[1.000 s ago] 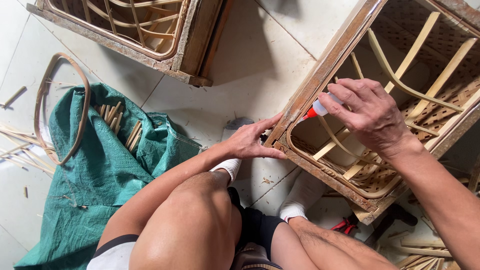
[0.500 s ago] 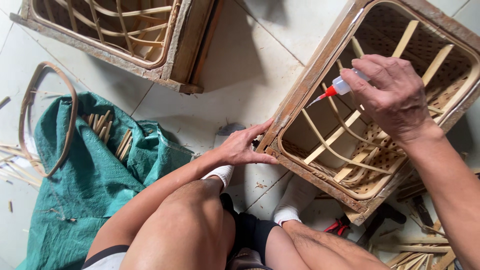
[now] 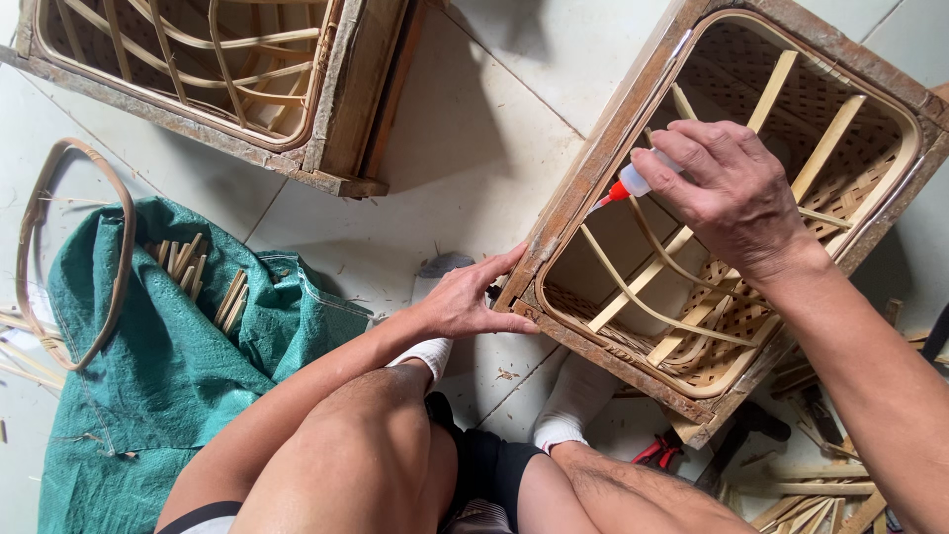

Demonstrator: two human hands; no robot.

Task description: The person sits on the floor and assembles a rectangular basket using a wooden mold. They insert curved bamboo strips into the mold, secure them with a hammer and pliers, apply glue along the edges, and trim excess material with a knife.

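Observation:
A square wooden and bamboo frame (image 3: 583,193) with woven lattice and curved strips lies tilted on the tiled floor in front of me. My left hand (image 3: 473,299) rests on its near left corner, fingers spread against the wood. My right hand (image 3: 727,188) holds a small white glue bottle (image 3: 634,181) with a red nozzle. The nozzle tip touches the inner edge of the frame's left side.
A second similar frame (image 3: 341,119) lies at the top left. A green woven sack (image 3: 168,366) with short bamboo sticks (image 3: 198,277) lies left, a bent rattan hoop (image 3: 49,208) beside it. Bamboo offcuts and red-handled pliers (image 3: 657,452) lie at the lower right.
My right hand has slid the glue bottle up along the frame's left inner edge. My left hand stayed on the corner. The view shifted, so the frame fills more of the picture.

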